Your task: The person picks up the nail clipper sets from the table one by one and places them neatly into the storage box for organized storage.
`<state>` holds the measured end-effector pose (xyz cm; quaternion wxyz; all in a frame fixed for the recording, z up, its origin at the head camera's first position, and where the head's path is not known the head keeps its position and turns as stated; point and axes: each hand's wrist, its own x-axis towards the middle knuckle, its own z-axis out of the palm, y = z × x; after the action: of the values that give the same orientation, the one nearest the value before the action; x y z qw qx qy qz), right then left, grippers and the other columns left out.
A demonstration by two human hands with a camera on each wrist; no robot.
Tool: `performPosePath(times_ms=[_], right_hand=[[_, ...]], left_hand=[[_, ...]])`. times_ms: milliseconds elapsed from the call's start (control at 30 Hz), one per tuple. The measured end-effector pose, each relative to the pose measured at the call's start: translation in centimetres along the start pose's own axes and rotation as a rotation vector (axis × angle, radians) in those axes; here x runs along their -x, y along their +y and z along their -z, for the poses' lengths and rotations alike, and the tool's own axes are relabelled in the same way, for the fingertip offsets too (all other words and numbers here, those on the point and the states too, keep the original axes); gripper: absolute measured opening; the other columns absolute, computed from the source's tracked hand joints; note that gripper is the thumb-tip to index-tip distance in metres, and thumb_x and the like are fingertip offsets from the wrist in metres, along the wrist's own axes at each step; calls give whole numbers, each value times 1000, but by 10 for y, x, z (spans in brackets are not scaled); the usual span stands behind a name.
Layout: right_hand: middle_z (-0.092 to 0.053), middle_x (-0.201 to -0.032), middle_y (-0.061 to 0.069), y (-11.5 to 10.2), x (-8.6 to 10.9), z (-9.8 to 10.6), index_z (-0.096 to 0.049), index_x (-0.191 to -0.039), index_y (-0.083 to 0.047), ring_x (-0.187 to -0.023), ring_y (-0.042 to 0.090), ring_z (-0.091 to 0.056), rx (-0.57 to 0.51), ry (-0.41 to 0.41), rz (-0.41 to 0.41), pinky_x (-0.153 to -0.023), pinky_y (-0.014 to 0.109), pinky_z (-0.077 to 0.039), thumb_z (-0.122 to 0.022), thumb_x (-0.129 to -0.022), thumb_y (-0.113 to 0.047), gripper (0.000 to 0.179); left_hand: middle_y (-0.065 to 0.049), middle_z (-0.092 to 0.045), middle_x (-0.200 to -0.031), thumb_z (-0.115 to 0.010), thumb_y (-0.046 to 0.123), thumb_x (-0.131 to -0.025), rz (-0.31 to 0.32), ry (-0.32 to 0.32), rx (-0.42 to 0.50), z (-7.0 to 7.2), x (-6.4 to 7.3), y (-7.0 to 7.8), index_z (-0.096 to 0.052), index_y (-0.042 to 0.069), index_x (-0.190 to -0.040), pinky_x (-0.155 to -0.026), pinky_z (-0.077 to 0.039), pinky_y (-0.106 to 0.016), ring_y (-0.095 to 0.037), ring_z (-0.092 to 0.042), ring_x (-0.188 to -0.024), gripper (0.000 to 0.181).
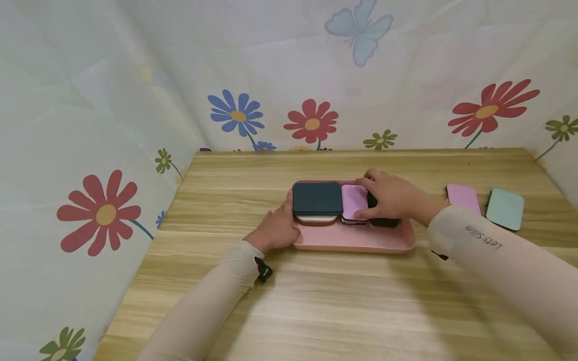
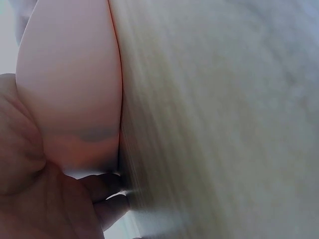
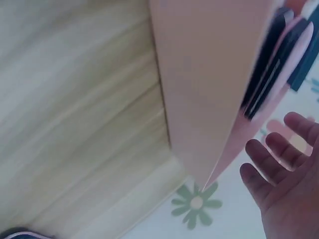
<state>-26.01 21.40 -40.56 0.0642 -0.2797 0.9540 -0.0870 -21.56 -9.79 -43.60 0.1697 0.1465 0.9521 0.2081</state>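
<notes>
A pink tray (image 1: 352, 240) with rounded corners stands on the table. My left hand (image 1: 276, 226) grips its left end, palm near the wall in the left wrist view. In the tray's left part, a dark teal flat case (image 1: 317, 198) lies on white and brown pieces. Beside it, a pink flat case (image 1: 354, 200) tops a stack. My right hand (image 1: 397, 196) reaches over the tray and pinches this pink case, thumb at its near edge and fingers at its far edge. Black flat pieces (image 1: 385, 222) show partly under that hand. Several right fingers look extended in the right wrist view.
Right of the tray, another pink flat case (image 1: 464, 196) and a mint green one (image 1: 506, 208) lie on the wooden table (image 1: 343, 301). A flowered cloth (image 1: 271, 60) hangs behind the table and along its left side.
</notes>
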Motion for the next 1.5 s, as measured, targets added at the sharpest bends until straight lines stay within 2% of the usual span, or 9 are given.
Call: performPosePath(times_ms=[133, 233, 367, 467, 800, 1000, 1267, 1500], right_hand=[[-51, -132, 11, 13, 6, 8, -52, -143, -14, -111, 29, -56, -18, 25, -9, -98, 53, -47, -63, -78, -77, 92], [-47, -140, 16, 23, 15, 16, -47, -147, -10, -118, 35, -55, -26, 12, -54, -101, 58, -44, -63, -82, -74, 92], [-38, -149, 20, 40, 27, 24, -41, -151, -11, -122, 41, -54, -43, -17, -126, -100, 63, -43, -63, -82, -73, 95], [-35, -151, 22, 55, 37, 26, -38, -152, -13, -119, 43, -57, -27, -26, -170, -96, 65, -44, -65, -81, -73, 97], [-41, -143, 34, 112, 86, 6, -38, -149, 0, -127, 55, -43, 88, -72, -196, -100, 70, -37, -72, -71, -76, 114], [-36, -142, 39, 138, 108, 2, -31, -150, 5, -123, 59, -43, 60, -90, -288, -95, 72, -39, -73, -70, -76, 122], [-34, -138, 41, 153, 118, -3, -27, -149, 7, -115, 57, -47, 12, -123, -346, -91, 70, -43, -74, -70, -74, 123], [-34, -136, 43, 155, 118, -2, -27, -148, 9, -111, 56, -49, -9, -129, -371, -89, 71, -43, -74, -72, -72, 120]], left_hand=[[-13, -19, -166, -57, 22, -92, 3, -6, 7, 2, 0, -1, 13, 8, -160, -122, -14, -56, -23, -24, -152, 98], [-13, -18, -166, -57, 23, -92, 2, -8, 12, 1, 0, -3, 13, 8, -160, -122, -13, -56, -23, -23, -152, 98], [-12, -17, -167, -56, 23, -92, 7, -9, 5, 0, -1, -4, 14, 9, -159, -122, -13, -55, -22, -22, -153, 99], [-12, -17, -167, -56, 24, -92, 0, -10, 5, 0, -1, -4, 15, 9, -159, -122, -13, -56, -22, -22, -153, 99], [-11, -17, -167, -55, 24, -93, -3, -7, -3, 0, 1, -2, 15, 9, -159, -122, -13, -55, -22, -22, -153, 98], [-12, -16, -167, -55, 24, -94, -5, -18, 17, 2, 1, -1, 14, 9, -159, -122, -12, -55, -23, -22, -153, 96], [-12, -18, -167, -55, 25, -93, -6, -14, 8, -2, 0, -4, 15, 9, -159, -122, -12, -55, -23, -22, -153, 98], [-11, -16, -167, -56, 24, -92, -6, -9, 27, 0, 0, -2, 15, 9, -159, -123, -11, -55, -22, -22, -153, 98]])
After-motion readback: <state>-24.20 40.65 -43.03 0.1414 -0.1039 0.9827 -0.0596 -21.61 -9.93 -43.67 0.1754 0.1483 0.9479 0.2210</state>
